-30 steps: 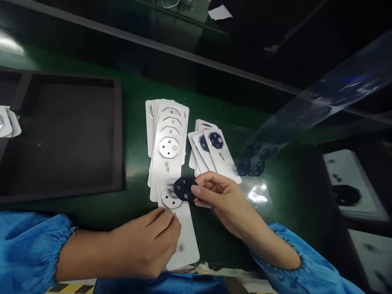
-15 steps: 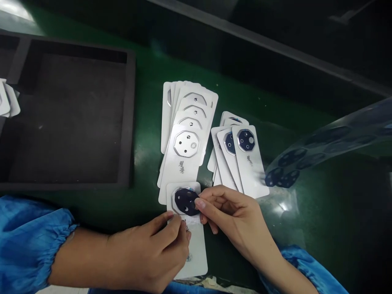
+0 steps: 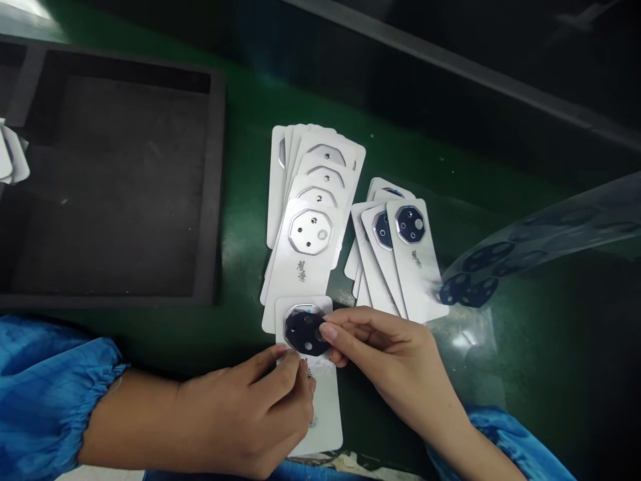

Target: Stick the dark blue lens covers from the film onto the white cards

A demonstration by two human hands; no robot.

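Note:
A white rectangular panel (image 3: 328, 407) with rounded corners and dark printed marks lies in front of me. On its raised octagonal metal-rimmed area sits a dark octagonal sheet piece (image 3: 301, 334) with several round holes, nearly lined up with the rim. My right hand (image 3: 385, 351) pinches this piece by its right edge between thumb and forefinger. My left hand (image 3: 260, 404) rests over the panel's left side, fingertips closed together at the octagon's lower left edge. What those fingertips grip, if anything, is hidden.
Beyond is a fanned stack of white panels (image 3: 313, 267) with pale octagons. To its right lie panels with dark octagons (image 3: 420, 267). A curled clear film strip (image 3: 531, 244) carries several dark pieces. At left stands a black divided tray (image 3: 215, 187), with white panels (image 3: 15, 157) at its edge.
The dark octagonal piece has turned and shifted left on the panel, now sitting closer to the rim outline. My right hand still pinches its edge. The whole view has shifted slightly.

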